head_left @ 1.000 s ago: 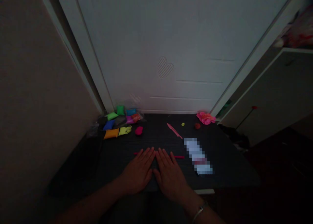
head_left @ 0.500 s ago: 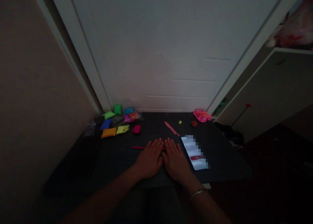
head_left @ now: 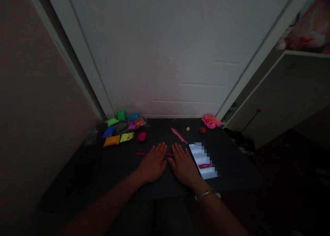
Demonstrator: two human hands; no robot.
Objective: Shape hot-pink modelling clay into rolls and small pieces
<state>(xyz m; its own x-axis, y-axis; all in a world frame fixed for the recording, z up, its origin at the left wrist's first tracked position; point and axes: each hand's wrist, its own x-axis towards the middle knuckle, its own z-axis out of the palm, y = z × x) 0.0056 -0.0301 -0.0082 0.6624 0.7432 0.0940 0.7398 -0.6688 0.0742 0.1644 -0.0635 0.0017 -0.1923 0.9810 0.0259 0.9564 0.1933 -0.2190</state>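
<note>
While the hands lay side by side, magenta strip: it ran crosswise on the dark table (head_left: 116, 177), its left end (head_left: 141, 154) sticking out past the left hand and a short stretch showing between the hands; the rest was hidden beneath them.
Left hand (head_left: 153, 164): palm down over the strip, fingers straight and close together, not closed around anything.
Right hand (head_left: 184, 164): also flat and palm down over the strip, fingers extended, thumb toward the left hand; a bracelet (head_left: 203, 195) circled its wrist.
Bright panel (head_left: 199, 160): just right of the right hand, partly pixelated, with a red mark on it.
Pink tool (head_left: 178, 135): slantwise beyond the right hand.
Magenta lump (head_left: 142, 136): beyond the left hand, near the yellow packet (head_left: 127, 137).
Colored packets: orange (head_left: 111, 140), blue (head_left: 108, 131) and green (head_left: 121, 115) ones grouped at the far left.
Far right: a small yellow piece (head_left: 188, 128), a reddish-brown lump (head_left: 202, 130) and a ruffled pink piece (head_left: 211, 121).
Backdrop: a pale panel (head_left: 144, 40) with striped hearts rose behind the table.
</note>
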